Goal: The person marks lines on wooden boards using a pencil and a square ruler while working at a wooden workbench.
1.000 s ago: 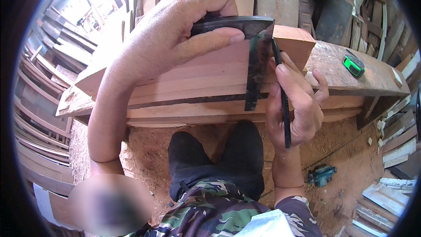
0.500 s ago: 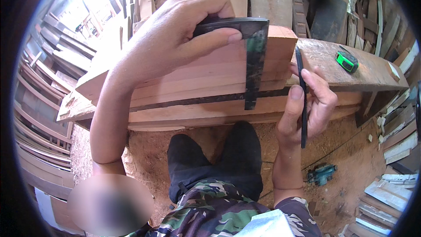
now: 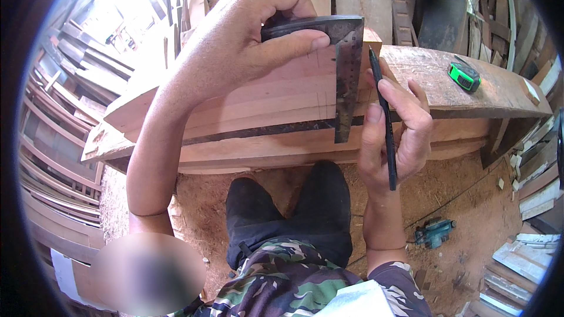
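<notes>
My left hand [image 3: 258, 35] grips the dark stock of a try square [image 3: 349, 82], thumb on the near side and fingers curled over the top. The stock lies along the upper edge of a reddish timber piece [image 3: 252, 97], and the blade hangs down across its near face, close to the right end. Faint lines show on that face left of the blade. In my right hand [image 3: 399, 132] is a black pencil [image 3: 385, 117], pinched between thumb and fingers. Its tip points up, close to the timber's right end and just right of the blade; whether it touches cannot be told.
The timber rests on a wooden bench [image 3: 446, 76]. A green and black tape measure [image 3: 464, 76] lies on the bench's right part. A teal power tool [image 3: 435, 233] sits on the dusty floor, with a cord nearby. Stacked boards [image 3: 56, 141] line the left, back and right.
My right hand with the pencil has moved left and slightly up, nearer the timber's end. The try square has shifted a little to the right along the timber, with my left hand still gripping it.
</notes>
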`<state>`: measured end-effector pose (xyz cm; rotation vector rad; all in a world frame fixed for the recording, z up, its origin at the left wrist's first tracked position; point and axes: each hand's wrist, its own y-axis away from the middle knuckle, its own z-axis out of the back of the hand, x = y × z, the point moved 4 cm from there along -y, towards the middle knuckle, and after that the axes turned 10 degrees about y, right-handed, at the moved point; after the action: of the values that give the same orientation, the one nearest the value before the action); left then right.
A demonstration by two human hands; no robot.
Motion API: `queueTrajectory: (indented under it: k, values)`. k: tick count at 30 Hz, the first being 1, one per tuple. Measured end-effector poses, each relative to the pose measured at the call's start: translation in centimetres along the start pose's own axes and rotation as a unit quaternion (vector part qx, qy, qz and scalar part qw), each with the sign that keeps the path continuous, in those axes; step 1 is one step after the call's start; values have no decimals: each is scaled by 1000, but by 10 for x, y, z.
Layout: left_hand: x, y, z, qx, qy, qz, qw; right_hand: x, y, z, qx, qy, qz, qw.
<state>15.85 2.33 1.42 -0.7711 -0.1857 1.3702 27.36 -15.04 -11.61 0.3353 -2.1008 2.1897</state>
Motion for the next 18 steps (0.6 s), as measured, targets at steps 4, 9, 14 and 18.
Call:
queueTrajectory:
  k: [4,9,14,18]
  values:
    - [5,0,0,11,11,7,1000,0,-1,-1,-5,2,4,1000]
    - [3,1,0,10,11,18,1000,1,-1,-1,-8,10,8,1000]
    - [4,1,-2,8,17,20,1000,2,-2,-1,-8,16,6,1000]
    - [4,1,-3,3,38,23,999,3,-4,0,-2,33,8,999]
